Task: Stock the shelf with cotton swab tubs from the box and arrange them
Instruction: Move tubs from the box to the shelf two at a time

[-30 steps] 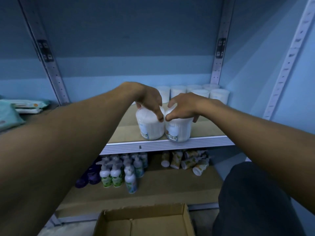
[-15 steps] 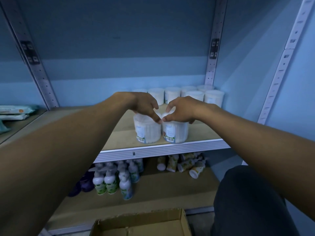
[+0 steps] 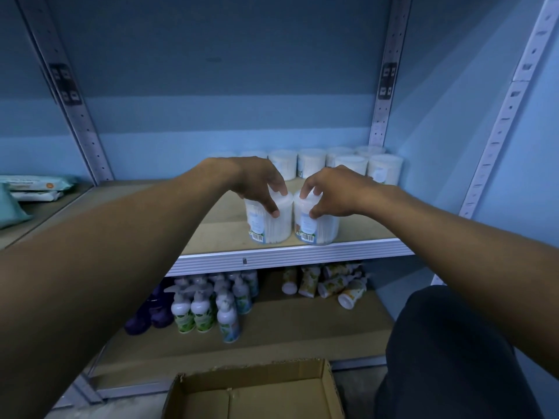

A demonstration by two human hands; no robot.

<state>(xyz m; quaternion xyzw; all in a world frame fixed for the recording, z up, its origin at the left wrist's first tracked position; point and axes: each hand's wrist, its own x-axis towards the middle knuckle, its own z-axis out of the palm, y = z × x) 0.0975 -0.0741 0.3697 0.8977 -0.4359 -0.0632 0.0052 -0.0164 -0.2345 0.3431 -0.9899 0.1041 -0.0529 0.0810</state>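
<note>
I see my left hand (image 3: 257,182) gripping the top of one cotton swab tub (image 3: 267,220), fingers curled over its lid and the thumb pressed on its front wall. My right hand (image 3: 332,190) grips a second tub (image 3: 317,225) the same way, fingertips on the lid and the thumb on the side. Both tubs stand upright, touching each other, at the front edge of the shelf (image 3: 287,255), barcodes facing me.

Around them, from big to small: the blue back wall (image 3: 227,71) fills the upper view, crossed by two grey perforated uprights. The wooden shelf runs wide across the middle. On the floor at the bottom edge sits an open cardboard box (image 3: 254,391); only bare cardboard shows in the part I can see. At lower right is my dark-clad knee (image 3: 447,352). On the lower shelf stands a cluster of white pump bottles (image 3: 208,303), with some small printed tubes (image 3: 326,282) lying tipped over to their right. A row of more tubs (image 3: 329,163) lines the shelf's back right. Far left, flat packs (image 3: 33,187) are stacked on a neighbouring shelf.
</note>
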